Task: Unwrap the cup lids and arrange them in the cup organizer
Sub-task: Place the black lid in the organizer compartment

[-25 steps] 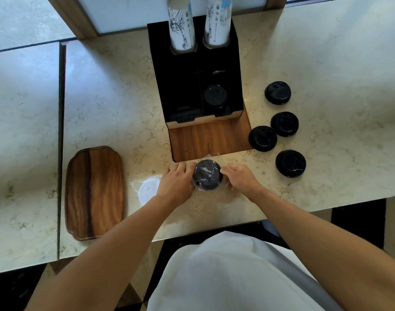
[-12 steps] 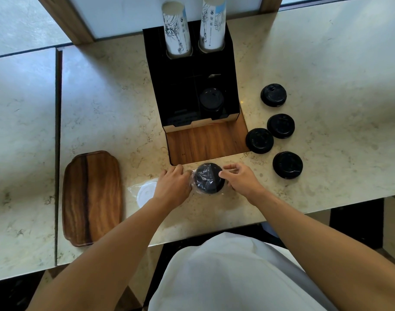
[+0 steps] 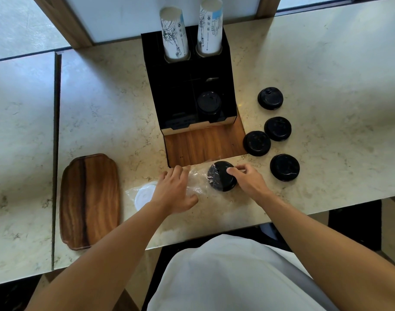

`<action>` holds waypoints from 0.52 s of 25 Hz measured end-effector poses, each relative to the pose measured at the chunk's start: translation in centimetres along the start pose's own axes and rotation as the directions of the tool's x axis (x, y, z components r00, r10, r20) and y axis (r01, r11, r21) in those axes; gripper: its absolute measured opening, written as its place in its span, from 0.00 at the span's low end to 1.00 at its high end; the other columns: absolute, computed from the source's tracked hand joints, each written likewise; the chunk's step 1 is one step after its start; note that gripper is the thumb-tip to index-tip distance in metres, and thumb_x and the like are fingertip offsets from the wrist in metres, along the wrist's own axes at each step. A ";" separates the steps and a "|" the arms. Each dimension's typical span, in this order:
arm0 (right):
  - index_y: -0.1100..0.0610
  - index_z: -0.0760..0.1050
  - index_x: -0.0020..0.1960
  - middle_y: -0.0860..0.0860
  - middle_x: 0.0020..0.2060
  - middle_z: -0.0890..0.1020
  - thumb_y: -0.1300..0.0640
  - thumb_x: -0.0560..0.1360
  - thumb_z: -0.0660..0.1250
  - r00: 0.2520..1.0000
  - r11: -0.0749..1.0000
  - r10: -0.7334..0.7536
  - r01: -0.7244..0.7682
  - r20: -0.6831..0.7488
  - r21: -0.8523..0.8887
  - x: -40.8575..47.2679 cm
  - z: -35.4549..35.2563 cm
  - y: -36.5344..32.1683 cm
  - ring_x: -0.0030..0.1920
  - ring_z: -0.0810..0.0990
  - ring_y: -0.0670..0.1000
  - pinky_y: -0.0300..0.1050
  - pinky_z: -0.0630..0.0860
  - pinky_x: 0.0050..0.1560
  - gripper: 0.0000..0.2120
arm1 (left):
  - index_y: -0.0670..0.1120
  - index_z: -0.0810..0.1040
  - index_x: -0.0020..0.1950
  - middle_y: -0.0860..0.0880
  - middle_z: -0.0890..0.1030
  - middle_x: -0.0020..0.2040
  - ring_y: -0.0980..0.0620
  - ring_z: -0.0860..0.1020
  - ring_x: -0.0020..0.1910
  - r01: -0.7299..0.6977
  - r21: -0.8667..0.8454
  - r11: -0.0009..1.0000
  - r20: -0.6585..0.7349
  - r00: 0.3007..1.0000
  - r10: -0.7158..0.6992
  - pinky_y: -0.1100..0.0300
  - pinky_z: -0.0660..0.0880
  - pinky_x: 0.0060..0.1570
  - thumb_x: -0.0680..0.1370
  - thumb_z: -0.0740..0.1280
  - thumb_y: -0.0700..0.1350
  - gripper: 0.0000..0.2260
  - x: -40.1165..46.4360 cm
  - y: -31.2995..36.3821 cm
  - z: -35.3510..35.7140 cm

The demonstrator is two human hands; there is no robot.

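Your right hand (image 3: 248,179) pinched the round black plastic cup lid (image 3: 221,176) at six o'clock of the black cup organizer (image 3: 189,90). Your left hand (image 3: 175,190), fingers curled, gripped the clear plastic wrap (image 3: 195,176) at the lid's nine o'clock.

– What colour are the lids?
– Black: the one in the clear plastic wrap (image 3: 195,176) is a black lid (image 3: 222,176), and four loose lids (image 3: 270,98) (image 3: 277,128) (image 3: 256,143) (image 3: 284,167) on the counter are black too. One more lid (image 3: 144,195) is white, in a clear wrapper.
– And the organizer?
– The cup organizer (image 3: 183,90) is black with a pale front edge and a brown wood-grain front panel. Its paper cups (image 3: 174,37) (image 3: 210,30) are white with dark line drawings and light-blue patches.
– The surroundings?
– The counter (image 3: 326,75) is cream marble with faint brownish veins. The wooden tray (image 3: 89,200) is reddish brown with a dark streak.
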State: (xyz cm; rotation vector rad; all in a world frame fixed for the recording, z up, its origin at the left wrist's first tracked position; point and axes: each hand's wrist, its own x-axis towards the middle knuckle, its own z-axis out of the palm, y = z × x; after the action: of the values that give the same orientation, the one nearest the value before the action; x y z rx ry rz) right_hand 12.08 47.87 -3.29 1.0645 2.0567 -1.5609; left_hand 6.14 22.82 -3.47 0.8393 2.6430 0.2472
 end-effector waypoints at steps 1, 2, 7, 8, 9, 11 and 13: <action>0.50 0.77 0.61 0.46 0.51 0.82 0.42 0.75 0.70 1.000 1.000 0.003 -0.003 0.013 -0.010 0.1 0.0 0.0 0.52 0.80 0.45 0.42 0.74 0.45 0.19 | 0.44 0.62 0.77 0.44 0.73 0.65 0.43 0.73 0.63 -0.015 0.004 1.000 -0.017 1.000 0.015 0.42 0.69 0.67 0.70 0.62 0.67 0.42 0.0 0.0 0.0; 0.51 0.77 0.61 0.47 0.52 0.83 0.42 0.75 0.70 1.000 1.000 0.008 -0.008 0.024 -0.014 0.3 0.1 0.0 0.53 0.81 0.48 0.44 0.75 0.48 0.19 | 0.43 0.62 0.78 0.44 0.73 0.65 0.43 0.72 0.63 -0.027 0.012 1.000 -0.034 0.999 0.027 0.42 0.69 0.67 0.71 0.62 0.68 0.43 0.1 0.1 0.0; 0.54 0.79 0.61 0.53 0.52 0.85 0.49 0.76 0.72 0.998 0.997 0.032 -0.036 0.049 0.072 0.7 -0.3 -0.1 0.53 0.82 0.52 0.45 0.75 0.47 0.16 | 0.46 0.60 0.78 0.44 0.72 0.67 0.44 0.72 0.64 -0.049 0.043 0.998 0.021 0.999 0.048 0.44 0.70 0.66 0.70 0.61 0.71 0.44 1.1 0.2 -0.3; 0.54 0.79 0.60 0.53 0.51 0.85 0.50 0.76 0.72 0.999 0.994 0.037 -0.039 0.017 0.099 0.8 -0.5 -0.2 0.53 0.83 0.52 0.44 0.75 0.45 0.15 | 0.47 0.60 0.78 0.45 0.72 0.68 0.45 0.72 0.64 -0.051 0.045 0.998 0.043 0.998 0.049 0.45 0.70 0.66 0.70 0.62 0.70 0.43 1.4 0.1 -0.3; 0.55 0.79 0.60 0.52 0.50 0.85 0.51 0.76 0.72 0.999 0.992 0.041 -0.038 -0.025 0.123 0.9 -0.8 -0.3 0.52 0.83 0.51 0.43 0.75 0.43 0.15 | 0.48 0.61 0.78 0.45 0.72 0.68 0.45 0.72 0.64 -0.051 0.054 0.997 0.058 0.997 0.048 0.45 0.71 0.65 0.70 0.63 0.69 0.42 1.6 0.0 -0.3; 0.54 0.79 0.60 0.51 0.49 0.84 0.51 0.76 0.72 0.995 0.985 0.037 -0.020 -0.094 0.174 1.1 -1.4 -0.9 0.49 0.82 0.49 0.42 0.76 0.40 0.15 | 0.48 0.63 0.76 0.46 0.73 0.66 0.45 0.72 0.63 -0.042 0.064 0.997 0.062 0.997 0.038 0.47 0.73 0.63 0.72 0.65 0.67 0.38 2.2 -0.2 -0.3; 0.54 0.78 0.63 0.51 0.52 0.83 0.52 0.76 0.72 0.993 0.968 0.038 -0.008 -0.116 0.252 1.6 -1.9 -1.8 0.51 0.82 0.50 0.43 0.78 0.41 0.17 | 0.48 0.65 0.74 0.46 0.74 0.64 0.45 0.73 0.62 -0.012 0.051 0.999 0.047 0.999 0.010 0.48 0.74 0.61 0.74 0.66 0.64 0.34 2.7 -0.2 -0.3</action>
State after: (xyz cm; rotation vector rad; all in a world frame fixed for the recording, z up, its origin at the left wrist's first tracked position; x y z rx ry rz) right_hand 10.04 50.04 -2.52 1.2962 1.9492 -1.8230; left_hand 3.85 24.21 -3.99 0.8655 2.6120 0.1607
